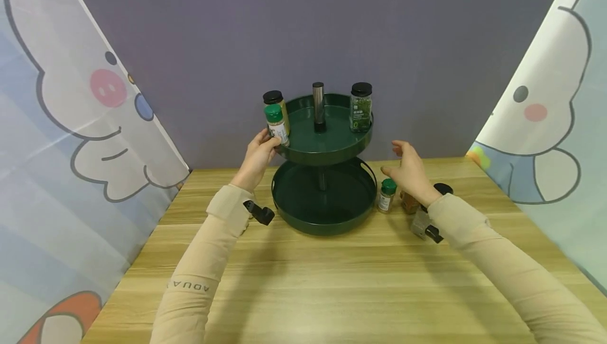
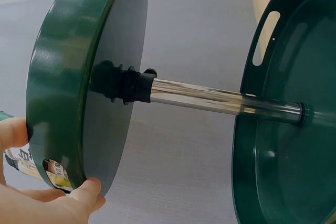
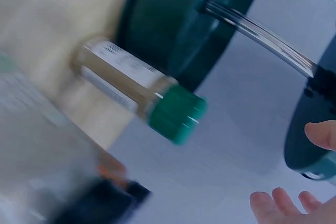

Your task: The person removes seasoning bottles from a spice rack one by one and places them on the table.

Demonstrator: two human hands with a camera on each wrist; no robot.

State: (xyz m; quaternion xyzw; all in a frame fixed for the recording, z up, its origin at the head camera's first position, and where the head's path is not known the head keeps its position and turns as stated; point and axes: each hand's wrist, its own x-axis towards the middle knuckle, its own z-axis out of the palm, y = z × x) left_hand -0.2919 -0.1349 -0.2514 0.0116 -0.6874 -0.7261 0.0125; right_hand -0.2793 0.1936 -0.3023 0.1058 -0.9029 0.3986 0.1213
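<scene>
My left hand point(image 1: 257, 155) grips the left side of the upper tray point(image 1: 322, 157) of a dark green two-tier turntable. In the left wrist view its thumb and fingers lie on the tray wall around a cut-out handle. Right beside them, a green-capped spice bottle point(image 1: 276, 121) stands at the rim in front of a black-capped jar point(image 1: 285, 115). My right hand point(image 1: 410, 171) hovers to the right with fingers spread, holding nothing. Just below it, another green-capped spice bottle point(image 1: 386, 199) stands on the table; in the right wrist view this bottle point(image 3: 121, 72) is slightly blurred.
A black-capped herb jar point(image 1: 361, 109) stands on the upper tray's right, beyond the metal post point(image 1: 318, 104). The lower tray point(image 1: 322, 223) holds nothing visible. More jars point(image 1: 419, 224) are partly hidden by my right forearm. A grey panel point(image 1: 322, 28) rises behind the wooden table point(image 1: 332, 281).
</scene>
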